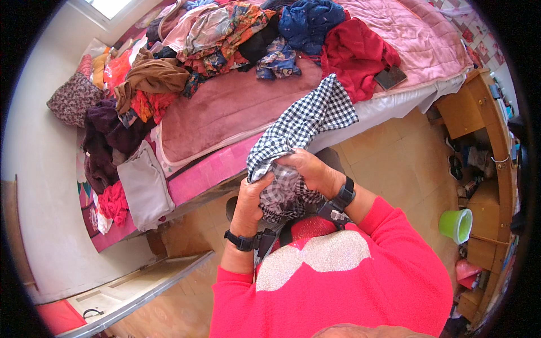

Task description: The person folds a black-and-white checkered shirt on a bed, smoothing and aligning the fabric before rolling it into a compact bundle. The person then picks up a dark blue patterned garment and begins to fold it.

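Observation:
Both hands hold a black-and-white checked garment point(291, 114) in front of my body. My left hand point(251, 196) grips its edge, thumb on top, and my right hand point(308, 169) pinches the cloth a little farther along. Between the hands the fabric is bunched, with its paler inner side point(283, 186) showing. The upper part lies over the edge of the bed point(236, 101). Black straps with small devices circle both wrists. The fingers beneath the cloth are hidden.
A heap of mixed clothes point(219, 34) covers the bed's far side, beside a red garment point(355, 55) and a dark flat object point(391, 78). Folded grey cloth point(146, 186) lies at the left. A green bucket point(454, 226) stands by the wooden cabinet point(490, 203).

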`<state>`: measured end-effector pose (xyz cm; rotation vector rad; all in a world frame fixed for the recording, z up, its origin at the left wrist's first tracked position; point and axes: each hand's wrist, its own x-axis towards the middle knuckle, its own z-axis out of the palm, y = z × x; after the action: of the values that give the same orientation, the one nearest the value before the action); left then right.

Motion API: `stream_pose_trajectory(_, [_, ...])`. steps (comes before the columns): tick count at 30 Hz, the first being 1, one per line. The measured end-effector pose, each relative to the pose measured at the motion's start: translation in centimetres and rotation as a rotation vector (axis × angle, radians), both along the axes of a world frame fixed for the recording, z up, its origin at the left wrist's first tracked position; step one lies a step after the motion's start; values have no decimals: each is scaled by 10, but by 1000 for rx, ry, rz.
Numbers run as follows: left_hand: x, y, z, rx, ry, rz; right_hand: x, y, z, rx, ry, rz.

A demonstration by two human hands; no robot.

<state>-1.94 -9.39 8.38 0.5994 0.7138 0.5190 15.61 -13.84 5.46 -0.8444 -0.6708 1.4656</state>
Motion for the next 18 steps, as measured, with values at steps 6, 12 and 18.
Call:
stream_pose_trajectory(6, [-2, 1, -4, 13, -27, -1, -1, -4, 6, -227, 421, 39])
stream_pose_trajectory(12, [-6, 3, -11, 58, 11, 27, 1, -3, 9, -204, 403, 38])
stream_pose_trajectory(18, [-3, 0, 0, 65, -55, 44, 3, -5, 16, -216, 355, 50])
